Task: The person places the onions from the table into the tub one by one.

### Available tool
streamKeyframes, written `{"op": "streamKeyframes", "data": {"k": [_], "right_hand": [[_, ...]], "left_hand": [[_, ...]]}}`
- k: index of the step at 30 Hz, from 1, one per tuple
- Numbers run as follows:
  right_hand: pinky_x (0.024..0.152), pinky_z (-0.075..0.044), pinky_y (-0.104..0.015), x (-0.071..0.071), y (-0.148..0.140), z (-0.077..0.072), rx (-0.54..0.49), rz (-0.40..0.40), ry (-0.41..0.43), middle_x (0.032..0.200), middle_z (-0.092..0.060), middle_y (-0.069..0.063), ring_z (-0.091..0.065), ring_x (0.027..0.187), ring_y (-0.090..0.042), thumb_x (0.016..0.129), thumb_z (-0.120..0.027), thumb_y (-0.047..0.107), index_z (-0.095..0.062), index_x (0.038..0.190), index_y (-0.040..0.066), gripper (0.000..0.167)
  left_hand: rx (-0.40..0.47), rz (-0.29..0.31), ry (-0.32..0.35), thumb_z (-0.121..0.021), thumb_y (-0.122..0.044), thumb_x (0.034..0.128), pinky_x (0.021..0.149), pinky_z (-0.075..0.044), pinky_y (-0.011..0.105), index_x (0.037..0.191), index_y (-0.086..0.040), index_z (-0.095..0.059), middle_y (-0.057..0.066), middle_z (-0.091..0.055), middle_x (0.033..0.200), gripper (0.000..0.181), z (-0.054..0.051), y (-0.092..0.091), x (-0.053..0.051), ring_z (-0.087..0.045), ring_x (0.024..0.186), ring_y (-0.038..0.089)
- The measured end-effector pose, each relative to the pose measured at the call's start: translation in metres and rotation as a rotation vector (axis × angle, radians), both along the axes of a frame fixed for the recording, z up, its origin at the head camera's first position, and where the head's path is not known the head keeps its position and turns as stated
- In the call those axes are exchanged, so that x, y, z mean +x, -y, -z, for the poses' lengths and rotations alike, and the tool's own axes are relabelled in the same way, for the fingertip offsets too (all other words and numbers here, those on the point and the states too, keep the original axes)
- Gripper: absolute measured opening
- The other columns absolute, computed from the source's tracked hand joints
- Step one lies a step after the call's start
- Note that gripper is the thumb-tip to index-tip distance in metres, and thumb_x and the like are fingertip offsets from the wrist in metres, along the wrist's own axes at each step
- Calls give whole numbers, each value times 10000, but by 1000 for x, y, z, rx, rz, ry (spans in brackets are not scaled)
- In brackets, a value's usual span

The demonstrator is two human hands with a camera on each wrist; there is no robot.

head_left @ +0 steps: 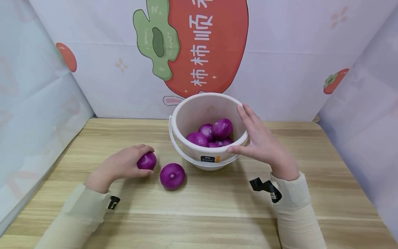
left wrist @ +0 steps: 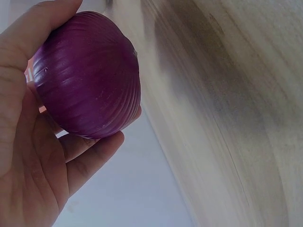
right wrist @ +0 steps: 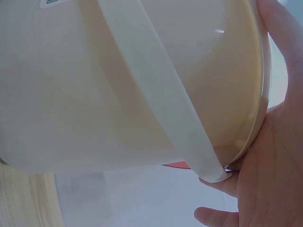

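Observation:
My left hand (head_left: 129, 162) grips a purple onion (head_left: 147, 160) between thumb and fingers on the left of the table. In the left wrist view the onion (left wrist: 90, 75) lies in the grasp, its ribbed skin towards the camera. Another purple onion (head_left: 172, 176) sits on the table just right of that hand. A white bucket (head_left: 192, 152) stands farther back with several purple onions (head_left: 222, 128) inside. Against its right rim rests my right hand (head_left: 261, 143), fingers spread and fairly straight. The right wrist view has this hand (right wrist: 270, 175) touching the rim beside the bucket's handle (right wrist: 156, 90).
Wood-grained table (head_left: 192, 214) lies under everything. Behind it hangs a white printed cloth (head_left: 280, 62), with more cloth along both sides. The bucket's handle hangs down across its front. A black strap (head_left: 265, 188) sits at the right sleeve cuff.

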State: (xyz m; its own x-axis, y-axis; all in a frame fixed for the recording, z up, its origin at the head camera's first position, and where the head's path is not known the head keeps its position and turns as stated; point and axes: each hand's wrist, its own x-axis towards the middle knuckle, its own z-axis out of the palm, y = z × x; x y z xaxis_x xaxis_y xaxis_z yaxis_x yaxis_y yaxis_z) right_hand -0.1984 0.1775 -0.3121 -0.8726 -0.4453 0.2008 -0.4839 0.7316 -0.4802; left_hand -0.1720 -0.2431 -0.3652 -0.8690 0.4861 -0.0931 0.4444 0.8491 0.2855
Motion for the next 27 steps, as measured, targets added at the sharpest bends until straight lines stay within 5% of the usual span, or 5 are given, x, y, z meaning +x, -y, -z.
{"op": "streamKeyframes", "data": {"k": [27], "right_hand": [[1137,-293,-678,1,1,0,-10,2,-1,1686,-40,-106,-113,1543,-370,729,-835,509,-84,1614,183,1206]], "left_hand": [[31,2,-88,-834,-369,763,748,-574,356,1259,-76,-600,99,-661,1102,622,-13,6,-2,-643,903,191]]}}
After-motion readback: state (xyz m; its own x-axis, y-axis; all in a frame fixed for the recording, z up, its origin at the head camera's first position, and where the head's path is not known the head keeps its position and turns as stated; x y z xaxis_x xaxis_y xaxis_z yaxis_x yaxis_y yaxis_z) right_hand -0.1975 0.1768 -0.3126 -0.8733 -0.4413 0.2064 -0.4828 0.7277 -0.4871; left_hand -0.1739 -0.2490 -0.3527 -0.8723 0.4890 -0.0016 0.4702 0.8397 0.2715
